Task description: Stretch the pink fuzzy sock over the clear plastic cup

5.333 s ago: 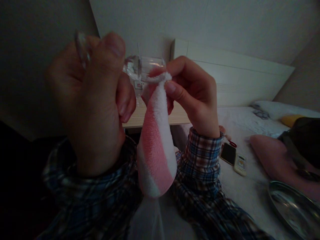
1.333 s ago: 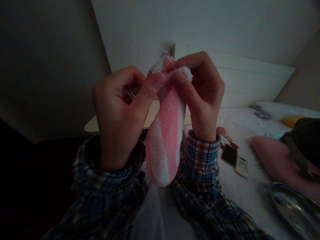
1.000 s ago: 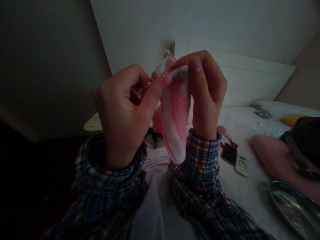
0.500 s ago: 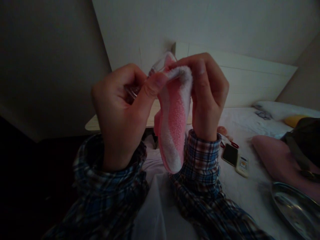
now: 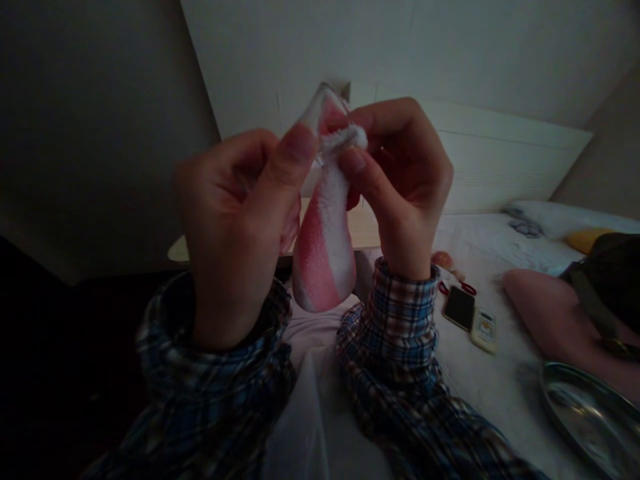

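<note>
A fuzzy pink-and-white striped cloth (image 5: 325, 260), shaped somewhat like a small sock, hangs between my two hands. Clear thin plastic (image 5: 316, 107) covers its upper end. My left hand (image 5: 233, 213) is closed, thumb on top, pinching the plastic at the left side of the cloth. On the right, thumb and forefinger of my right hand (image 5: 407, 183) pinch the cloth's white upper edge. The lower part of the cloth dangles free over my lap. What lies inside my left palm is hidden.
On the white bed (image 5: 425, 393) to the right lie red-handled scissors (image 5: 469, 289), a dark-screened phone (image 5: 459, 309) and a pale case (image 5: 484, 330). Farther right are a pink cushion (image 5: 540, 307), a dark bag (image 5: 613, 287) and a metal tray (image 5: 590, 420). A wooden tabletop (image 5: 367, 227) shows behind my hands.
The cloth has turned, and its lower end has swung left and up. My right thumb has come to the near side of its edge. More clear plastic shows at the top.
</note>
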Action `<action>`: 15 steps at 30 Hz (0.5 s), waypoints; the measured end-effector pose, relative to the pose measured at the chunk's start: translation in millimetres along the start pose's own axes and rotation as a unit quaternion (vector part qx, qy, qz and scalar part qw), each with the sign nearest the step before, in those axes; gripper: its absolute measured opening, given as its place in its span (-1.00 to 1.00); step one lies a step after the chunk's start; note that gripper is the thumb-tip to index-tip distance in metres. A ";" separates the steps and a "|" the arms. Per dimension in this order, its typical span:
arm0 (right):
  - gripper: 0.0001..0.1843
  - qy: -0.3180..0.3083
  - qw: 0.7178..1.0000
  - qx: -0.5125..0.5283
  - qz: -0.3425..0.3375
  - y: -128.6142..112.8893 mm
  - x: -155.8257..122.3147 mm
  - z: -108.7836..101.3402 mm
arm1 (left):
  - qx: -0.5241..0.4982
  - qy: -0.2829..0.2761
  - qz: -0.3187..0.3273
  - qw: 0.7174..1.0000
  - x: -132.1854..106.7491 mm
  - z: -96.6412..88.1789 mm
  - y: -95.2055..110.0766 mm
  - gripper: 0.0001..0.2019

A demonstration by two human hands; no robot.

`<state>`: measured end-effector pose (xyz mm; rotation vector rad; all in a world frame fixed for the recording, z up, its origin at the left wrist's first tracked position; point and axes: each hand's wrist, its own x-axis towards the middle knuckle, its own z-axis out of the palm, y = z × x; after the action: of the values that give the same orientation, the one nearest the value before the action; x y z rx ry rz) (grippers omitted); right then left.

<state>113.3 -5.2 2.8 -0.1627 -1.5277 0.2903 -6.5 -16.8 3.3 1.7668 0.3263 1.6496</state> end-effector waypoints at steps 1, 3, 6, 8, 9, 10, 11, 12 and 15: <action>-0.91 0.003 1.000 0.002 -0.009 0.2 -0.4 -0.5 | -0.006 0.013 -0.008 1.000 1.0 -0.7 -0.4 -0.65; -0.92 0.003 1.000 0.010 -0.024 0.1 -1.5 -1.1 | -0.046 0.001 -0.050 0.998 3.7 -3.5 -2.6 -0.64; -0.92 0.001 0.999 0.005 -0.034 -1.5 -2.8 -1.1 | -0.127 -0.084 -0.137 0.979 7.7 -8.9 -6.6 -0.65; -0.93 0.013 0.999 -0.009 -0.034 -2.8 -2.8 -1.0 | -0.138 -0.104 -0.148 0.974 8.9 -10.2 -7.9 -0.66; -0.93 0.020 0.999 -0.016 -0.036 -3.2 -2.6 -1.0 | -0.132 -0.106 -0.142 0.975 8.9 -9.7 -8.0 -0.68; -0.94 0.028 0.999 -0.024 -0.035 -3.4 -2.2 -1.1 | -0.116 -0.104 -0.134 0.979 8.7 -8.6 -7.8 -0.70; -0.95 0.034 0.998 -0.031 -0.032 -3.3 -1.7 -1.1 | -0.090 -0.096 -0.122 0.984 8.3 -7.0 -7.5 -0.73; -0.95 0.039 0.998 -0.040 -0.032 -3.0 -1.2 -1.1 | -0.060 -0.082 -0.105 0.989 7.8 -5.3 -7.2 -0.77; -0.96 0.053 0.996 -0.066 -0.031 -0.6 0.2 -0.2 | 0.037 -0.016 -0.037 0.999 6.4 -1.9 -6.9 -0.88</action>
<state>113.5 -5.6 3.2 -0.2310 -1.4440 0.1288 -5.4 -7.2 3.9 1.8101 0.4380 1.5741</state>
